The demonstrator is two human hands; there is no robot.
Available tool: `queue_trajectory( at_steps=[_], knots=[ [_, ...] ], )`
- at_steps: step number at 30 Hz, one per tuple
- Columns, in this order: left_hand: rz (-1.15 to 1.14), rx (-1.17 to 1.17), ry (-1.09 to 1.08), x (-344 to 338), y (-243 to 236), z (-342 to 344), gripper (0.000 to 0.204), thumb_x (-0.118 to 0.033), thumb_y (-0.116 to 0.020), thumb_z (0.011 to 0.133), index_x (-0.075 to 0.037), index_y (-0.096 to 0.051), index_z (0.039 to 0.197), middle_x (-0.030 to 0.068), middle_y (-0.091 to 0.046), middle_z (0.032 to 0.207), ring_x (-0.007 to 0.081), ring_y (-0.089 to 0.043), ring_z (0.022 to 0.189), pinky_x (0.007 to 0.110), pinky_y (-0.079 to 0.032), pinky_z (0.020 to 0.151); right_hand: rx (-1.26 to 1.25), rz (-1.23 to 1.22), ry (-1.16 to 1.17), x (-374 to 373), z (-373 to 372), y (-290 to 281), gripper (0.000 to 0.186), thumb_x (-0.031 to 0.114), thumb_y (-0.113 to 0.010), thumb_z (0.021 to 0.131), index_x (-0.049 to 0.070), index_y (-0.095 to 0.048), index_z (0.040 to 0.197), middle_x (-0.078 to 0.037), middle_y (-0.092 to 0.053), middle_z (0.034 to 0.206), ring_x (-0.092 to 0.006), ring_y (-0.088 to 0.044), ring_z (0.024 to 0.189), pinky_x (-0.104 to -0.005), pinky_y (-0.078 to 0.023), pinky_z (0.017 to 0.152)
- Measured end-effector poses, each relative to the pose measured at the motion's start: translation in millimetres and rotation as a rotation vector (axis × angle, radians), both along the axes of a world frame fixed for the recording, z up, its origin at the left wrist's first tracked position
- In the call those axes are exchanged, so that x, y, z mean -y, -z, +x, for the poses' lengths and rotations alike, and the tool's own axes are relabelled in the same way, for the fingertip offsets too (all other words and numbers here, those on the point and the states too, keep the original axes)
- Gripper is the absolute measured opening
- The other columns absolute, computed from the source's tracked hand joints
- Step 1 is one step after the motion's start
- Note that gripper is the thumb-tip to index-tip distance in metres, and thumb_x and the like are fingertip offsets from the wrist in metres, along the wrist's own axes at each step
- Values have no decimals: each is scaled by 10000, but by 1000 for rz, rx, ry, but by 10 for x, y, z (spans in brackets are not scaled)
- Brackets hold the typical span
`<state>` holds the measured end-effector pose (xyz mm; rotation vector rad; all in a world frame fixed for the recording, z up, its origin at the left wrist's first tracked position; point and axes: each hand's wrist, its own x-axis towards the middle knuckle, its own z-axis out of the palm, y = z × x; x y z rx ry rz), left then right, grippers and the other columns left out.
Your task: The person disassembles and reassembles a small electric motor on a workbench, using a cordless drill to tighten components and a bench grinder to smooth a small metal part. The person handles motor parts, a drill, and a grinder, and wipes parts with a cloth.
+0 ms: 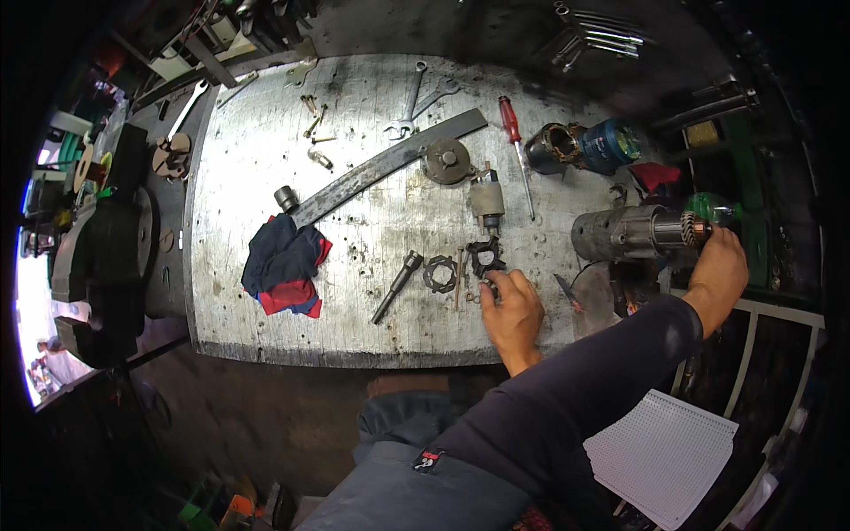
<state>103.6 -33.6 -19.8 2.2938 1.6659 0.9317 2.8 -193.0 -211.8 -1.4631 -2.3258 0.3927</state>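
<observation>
My left arm crosses over my right one and reaches to the right side. My left hand (722, 273) is closed round the end of a copper-and-steel armature (680, 228), which sticks out of a grey metal motor housing (611, 232). At the front of the bench, my right hand (513, 317) has its fingers curled down beside a black brush holder (485, 255). What its fingertips pinch, if anything, is hidden. Left of that hand lie a dark notched ring (439, 274), thin rods (459, 279) and a black pinion shaft (397, 287).
On the metal-topped bench (230, 177) are a solenoid (486, 199), a round end cover (447, 161), a flat steel bar (381, 168), a red screwdriver (509, 119), wrenches (414, 88) and a dark-and-red rag (282, 261). A vise (102, 257) stands left. Gridded paper (662, 456) lies lower right.
</observation>
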Motion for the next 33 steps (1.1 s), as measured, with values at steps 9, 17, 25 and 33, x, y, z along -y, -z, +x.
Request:
queue_trajectory(
  at_steps=[9, 17, 25, 33],
  knots=[
    [160, 110, -71, 18, 75, -134, 346, -130, -676, 854, 14, -657, 1169, 135, -709, 1048, 263, -691, 1003, 378, -524, 917, -316, -119, 13, -58, 271, 232, 93, 104, -688, 924, 75, -707, 1010, -61, -634, 856, -242, -619, 728, -407, -514, 736],
    [114, 9, 25, -41, -12, -373, 540, -76, -692, 820, -46, -591, 1349, 137, -722, 969, 322, -722, 914, 444, -594, 749, -1338, -496, 444, -517, 1492, -310, 144, 75, -654, 974, -31, -649, 1070, -110, -724, 922, -190, -704, 850, -313, -560, 821],
    [-53, 1, 22, -1, -226, -355, 642, -129, -821, 826, -133, -601, 1430, 90, -781, 1137, 202, -774, 948, 322, -592, 811, -1922, -580, 306, -1219, 1702, -187, 254, -12, -721, 931, -34, -662, 1178, -113, -740, 1054, -189, -714, 902, -353, -608, 802],
    [-216, 163, 16, 43, -230, -270, 725, 97, -759, 822, -106, -558, 1489, 86, -741, 1211, 162, -719, 1077, 316, -593, 897, -1977, -523, 330, -1293, 1744, -420, 143, -42, -721, 924, -36, -694, 1065, -79, -733, 927, -117, -689, 782, -293, -621, 735]
  ],
)
